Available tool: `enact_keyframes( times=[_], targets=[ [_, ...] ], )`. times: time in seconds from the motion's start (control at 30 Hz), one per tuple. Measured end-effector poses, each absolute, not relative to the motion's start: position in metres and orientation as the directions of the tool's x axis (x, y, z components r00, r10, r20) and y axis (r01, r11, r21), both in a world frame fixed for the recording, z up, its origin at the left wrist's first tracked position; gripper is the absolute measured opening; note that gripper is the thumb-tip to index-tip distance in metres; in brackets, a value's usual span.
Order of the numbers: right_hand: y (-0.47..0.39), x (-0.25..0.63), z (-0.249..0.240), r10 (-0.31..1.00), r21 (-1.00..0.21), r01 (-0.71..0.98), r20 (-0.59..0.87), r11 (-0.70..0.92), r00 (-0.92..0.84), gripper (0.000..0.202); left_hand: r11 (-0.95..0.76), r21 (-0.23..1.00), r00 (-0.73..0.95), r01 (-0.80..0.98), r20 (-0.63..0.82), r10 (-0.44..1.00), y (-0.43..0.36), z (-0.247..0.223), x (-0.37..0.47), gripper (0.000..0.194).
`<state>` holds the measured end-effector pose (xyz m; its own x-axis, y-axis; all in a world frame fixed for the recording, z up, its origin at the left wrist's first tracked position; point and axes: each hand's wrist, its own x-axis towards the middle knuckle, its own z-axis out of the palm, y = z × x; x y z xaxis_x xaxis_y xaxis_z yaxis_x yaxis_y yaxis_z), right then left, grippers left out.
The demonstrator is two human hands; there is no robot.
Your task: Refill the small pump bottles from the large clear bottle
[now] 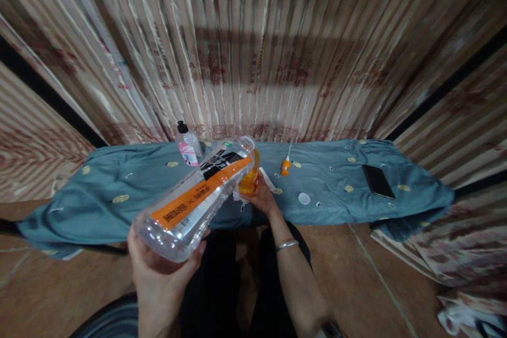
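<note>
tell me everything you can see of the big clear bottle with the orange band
The clear bottle looks like plastic, narrowing to a neck with no cap visible. Its label carries dark printing, a small green patch and an orange band. It slants, base toward the wearer, neck pointing away over the blue-green cloth. The left hand holds it near the base. Its neck overlaps the orange container in view; whether they touch is unclear.
</note>
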<state>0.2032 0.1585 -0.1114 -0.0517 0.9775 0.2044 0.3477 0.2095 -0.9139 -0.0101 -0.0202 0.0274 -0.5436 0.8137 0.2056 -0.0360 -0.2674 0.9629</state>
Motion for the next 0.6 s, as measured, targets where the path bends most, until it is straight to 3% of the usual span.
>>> enact_keyframes(
  times=[0.3,0.6],
  targets=[
    [0.162,0.199,-0.112,0.985,-0.929,0.334,0.171,0.16,0.003,0.105,-0.217,0.936,-0.477,-0.276,0.062,0.877,-0.01,0.011,-0.015,0.1],
    [0.161,0.196,-0.111,0.988,-0.939,0.318,0.151,0.13,0.04,0.107,-0.203,0.812,-0.428,-0.548,-0.063,0.902,0.0,-0.001,-0.01,0.062]
  ],
)
